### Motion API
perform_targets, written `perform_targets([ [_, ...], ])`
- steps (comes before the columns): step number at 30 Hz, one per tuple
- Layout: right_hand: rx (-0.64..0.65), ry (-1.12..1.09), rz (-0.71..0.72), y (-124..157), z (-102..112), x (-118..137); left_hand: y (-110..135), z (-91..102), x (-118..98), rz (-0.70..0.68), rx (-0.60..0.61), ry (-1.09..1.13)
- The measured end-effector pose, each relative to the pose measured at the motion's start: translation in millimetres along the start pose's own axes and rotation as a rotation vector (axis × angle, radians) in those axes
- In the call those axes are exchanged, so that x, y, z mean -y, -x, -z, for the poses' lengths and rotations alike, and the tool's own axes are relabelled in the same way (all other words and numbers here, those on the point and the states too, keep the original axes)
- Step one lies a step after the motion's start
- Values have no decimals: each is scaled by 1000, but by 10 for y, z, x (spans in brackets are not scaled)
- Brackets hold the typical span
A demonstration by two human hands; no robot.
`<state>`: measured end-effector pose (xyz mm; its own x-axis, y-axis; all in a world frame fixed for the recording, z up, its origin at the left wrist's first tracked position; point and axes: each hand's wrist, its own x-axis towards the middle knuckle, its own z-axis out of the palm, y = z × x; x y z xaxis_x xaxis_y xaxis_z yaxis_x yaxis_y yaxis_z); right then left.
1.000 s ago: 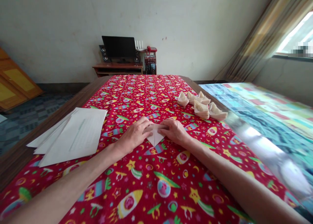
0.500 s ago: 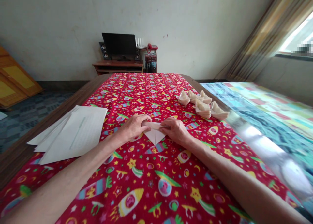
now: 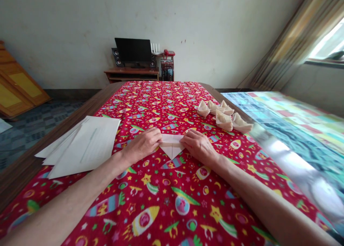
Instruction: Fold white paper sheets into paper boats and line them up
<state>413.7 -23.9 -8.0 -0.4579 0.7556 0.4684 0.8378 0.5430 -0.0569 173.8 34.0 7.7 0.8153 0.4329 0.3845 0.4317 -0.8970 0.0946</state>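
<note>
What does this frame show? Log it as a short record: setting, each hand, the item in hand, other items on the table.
Setting: table with a red rocket-print cloth
Left hand: pressing the left end of the folded paper flat on the cloth
Right hand: pressing the right end of the same paper
Folded paper: white, lies flat, point toward the person
Sheets: white stack, left of the hands
Folded shapes: cream-coloured cluster, beyond the right hand
Background: desk with monitor at the wall

Matt white paper piece (image 3: 171,146) on a printed red cloth (image 3: 172,188) over a dark wood table (image 3: 24,167).
</note>
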Motion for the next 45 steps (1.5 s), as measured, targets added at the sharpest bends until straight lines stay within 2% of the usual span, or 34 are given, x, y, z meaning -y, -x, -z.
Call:
perform_targets([
  [4,52,48,127,36,76,12,37,72,-89,-19,104,-131],
  [8,105,40,204,63,140,29,101,96,-107,-18,122,-166],
  [15,127,84,224,108,166,39,204,115,-145,-45,122,-232],
  [19,155,117,246,115,190,76,217,70,-298,0,103,-242],
  [22,162,134,254,121,205,106,167,-7,-456,-14,113,-156],
  [26,170,160,184,135,191,173,78,-110,-613,-4,161,-78],
  [29,133,141,58,147,156,269,59,-150,-644,28,172,-96],
  [32,121,139,-60,152,127,373,74,-160,-630,25,176,-105],
  [36,172,170,-161,138,154,451,89,-161,-612,6,173,-107],
  [41,255,228,-224,148,250,455,117,-138,-580,27,173,-122],
  [45,259,288,-250,210,259,404,227,-95,-480,30,154,-134],
])
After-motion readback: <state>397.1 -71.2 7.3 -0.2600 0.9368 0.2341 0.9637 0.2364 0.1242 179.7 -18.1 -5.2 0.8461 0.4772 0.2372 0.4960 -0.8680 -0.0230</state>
